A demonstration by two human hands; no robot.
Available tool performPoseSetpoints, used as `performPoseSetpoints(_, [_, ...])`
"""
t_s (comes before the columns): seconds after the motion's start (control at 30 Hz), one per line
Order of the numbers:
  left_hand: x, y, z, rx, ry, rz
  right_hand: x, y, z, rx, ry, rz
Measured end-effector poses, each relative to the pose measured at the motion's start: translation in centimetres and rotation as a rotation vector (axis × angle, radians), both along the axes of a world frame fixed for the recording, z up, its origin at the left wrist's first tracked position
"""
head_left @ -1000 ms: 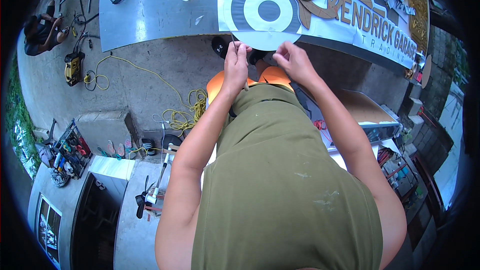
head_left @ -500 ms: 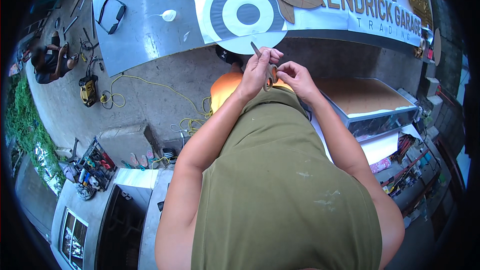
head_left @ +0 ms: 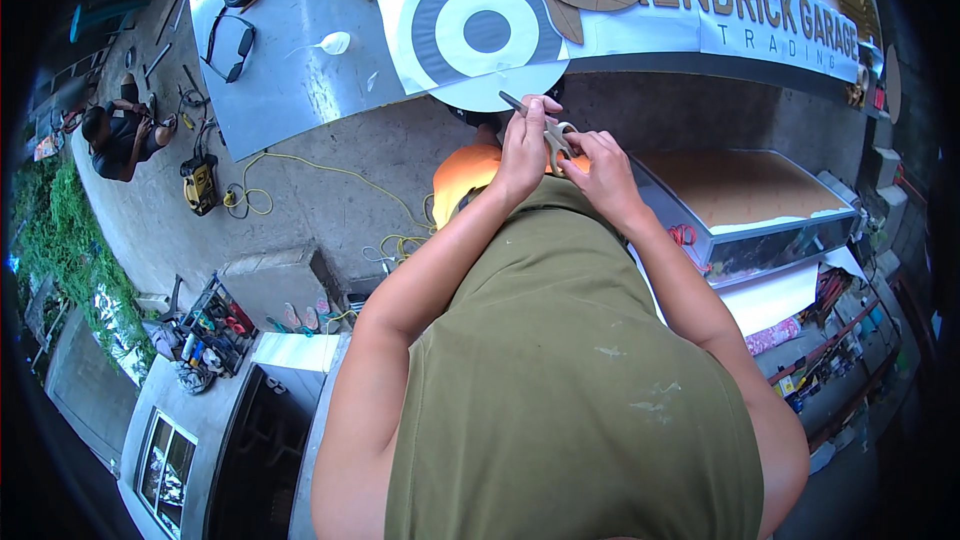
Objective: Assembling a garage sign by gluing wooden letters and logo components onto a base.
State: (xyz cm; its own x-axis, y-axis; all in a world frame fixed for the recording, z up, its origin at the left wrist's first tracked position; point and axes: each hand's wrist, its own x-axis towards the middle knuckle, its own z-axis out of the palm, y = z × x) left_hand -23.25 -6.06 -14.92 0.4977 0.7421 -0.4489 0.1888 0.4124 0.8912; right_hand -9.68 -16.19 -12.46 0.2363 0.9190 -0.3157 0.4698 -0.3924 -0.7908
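Observation:
A pair of scissors (head_left: 557,144) with light grey-tan handle loops is held just in front of my body. My left hand (head_left: 524,152) is closed around its middle, and the dark blade end sticks out past the fingers toward the table. Beside the loops, my right hand (head_left: 603,176) has its fingers curled against the handle. Beyond both hands, a round white and grey paper ring pattern (head_left: 432,32) lies at the table's edge on a pale disc (head_left: 520,86) that overhangs it. Brown cut-out shapes (head_left: 569,28) rest beside the pattern.
The grey metal table (head_left: 285,110) carries sunglasses (head_left: 243,45), a small white bottle (head_left: 336,43) and a lettered sign (head_left: 720,0). At right stands a shallow box with a brown panel (head_left: 740,190). Yellow cord (head_left: 340,172) runs over the floor; a person (head_left: 125,135) crouches far left.
My right hand has moved closer to the scissors' handle, and the loops have turned toward it. The view has shifted slightly, so the surroundings sit a little further right.

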Motion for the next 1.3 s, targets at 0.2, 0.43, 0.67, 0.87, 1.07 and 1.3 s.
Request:
performPoseSetpoints(0.2, [-0.8, 2.2, 0.1, -0.031, -0.085, -0.23, 1.1, -0.1, -1.9, -0.094, -0.15, -0.044])
performPoseSetpoints(0.43, [-4.2, 10.2, -2.2, 0.97, 0.443, -0.5, 6.1, -0.2, -4.0, -0.036, -0.386, -0.005])
performPoseSetpoints(0.67, [-3.7, 12.5, -4.3, 1.038, 0.476, -0.679, 7.6, 1.5, -4.2, -0.073, -0.458, 0.104])
performPoseSetpoints(0.87, [-3.6, 12.7, -5.2, 1.062, 0.502, -0.709, 7.9, 2.9, -4.0, -0.081, -0.54, 0.202])
performPoseSetpoints(1.07, [-3.4, 13.0, -5.2, 0.967, 0.455, -0.615, 8.0, 3.6, -4.8, -0.066, -0.61, 0.269])
performPoseSetpoints(1.3, [-3.0, 13.5, -5.4, 0.806, 0.482, -0.558, 7.6, 3.8, -6.2, 0.001, -0.682, 0.283])
